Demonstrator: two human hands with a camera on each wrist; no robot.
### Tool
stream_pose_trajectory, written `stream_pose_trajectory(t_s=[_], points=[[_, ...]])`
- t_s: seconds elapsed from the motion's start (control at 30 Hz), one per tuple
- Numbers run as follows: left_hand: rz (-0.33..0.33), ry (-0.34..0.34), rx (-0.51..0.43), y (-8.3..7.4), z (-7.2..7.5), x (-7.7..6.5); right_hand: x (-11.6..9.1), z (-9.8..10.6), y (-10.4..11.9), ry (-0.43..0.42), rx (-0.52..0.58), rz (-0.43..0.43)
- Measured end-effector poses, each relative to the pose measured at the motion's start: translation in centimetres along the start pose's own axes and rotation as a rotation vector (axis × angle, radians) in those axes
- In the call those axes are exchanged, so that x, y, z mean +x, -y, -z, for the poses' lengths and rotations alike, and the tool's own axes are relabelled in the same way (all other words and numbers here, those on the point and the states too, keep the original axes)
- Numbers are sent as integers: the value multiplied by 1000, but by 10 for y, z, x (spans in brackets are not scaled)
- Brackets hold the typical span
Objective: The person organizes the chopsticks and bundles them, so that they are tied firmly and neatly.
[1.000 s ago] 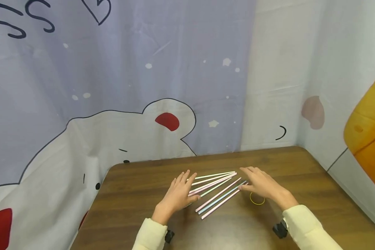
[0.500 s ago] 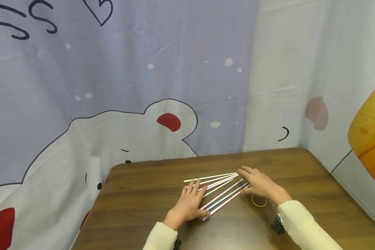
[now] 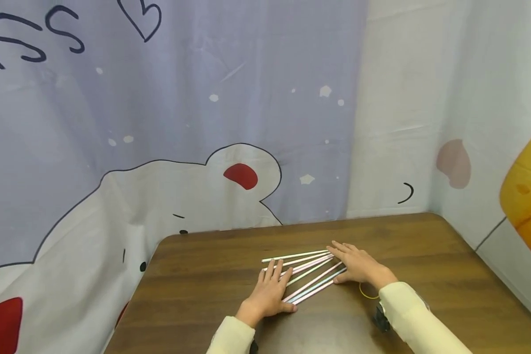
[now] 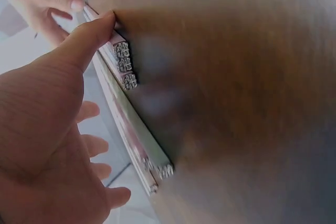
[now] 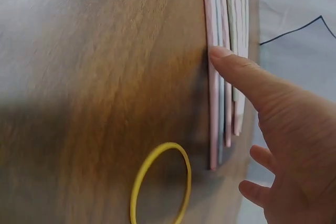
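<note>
Several long, thin pastel sticks (image 3: 312, 281) lie fanned out on the brown table, in pink, blue, green and white. Over their left ends is my left hand (image 3: 267, 297), fingers spread and thumb at the nearest sticks. The left wrist view shows patterned stick ends beside that thumb, with a green stick (image 4: 142, 124) farther along. My right hand (image 3: 358, 265) covers the right ends, its fingers extended. In the right wrist view its thumb (image 5: 223, 53) presses at the outermost pink stick (image 5: 213, 119). Neither hand curls round any stick.
A yellow rubber band (image 5: 137, 182) lies on the wooden table (image 3: 203, 295) beside my right wrist, partly hidden in the head view. A printed curtain (image 3: 309, 123) hangs right behind the table's far edge and along its right side.
My left hand has come right and nearer onto the stick ends. My right hand has shifted a little left over the other ends. The nearest sticks now lie closer together.
</note>
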State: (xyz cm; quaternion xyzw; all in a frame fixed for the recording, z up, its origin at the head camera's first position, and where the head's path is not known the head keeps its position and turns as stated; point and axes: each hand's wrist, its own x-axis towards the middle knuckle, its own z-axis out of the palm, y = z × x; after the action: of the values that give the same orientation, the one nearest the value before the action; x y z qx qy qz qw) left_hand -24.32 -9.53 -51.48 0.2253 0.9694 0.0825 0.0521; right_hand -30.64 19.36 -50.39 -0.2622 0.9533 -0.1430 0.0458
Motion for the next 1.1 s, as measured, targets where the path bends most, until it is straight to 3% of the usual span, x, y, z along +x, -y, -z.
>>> stream_pose_trajectory(t_s=[0.3,0.57,0.8,1.1], points=[[66,-1,-63,27,2,6,6,-13,4,-16,27,7],[48,-4,-143,47,2,16,8,-11,5,-87,-57,32],[1,-86,-76,55,3,20,7,-13,6,-188,-114,80],[-29,-162,-58,60,2,22,8,-15,7,-203,-123,84]])
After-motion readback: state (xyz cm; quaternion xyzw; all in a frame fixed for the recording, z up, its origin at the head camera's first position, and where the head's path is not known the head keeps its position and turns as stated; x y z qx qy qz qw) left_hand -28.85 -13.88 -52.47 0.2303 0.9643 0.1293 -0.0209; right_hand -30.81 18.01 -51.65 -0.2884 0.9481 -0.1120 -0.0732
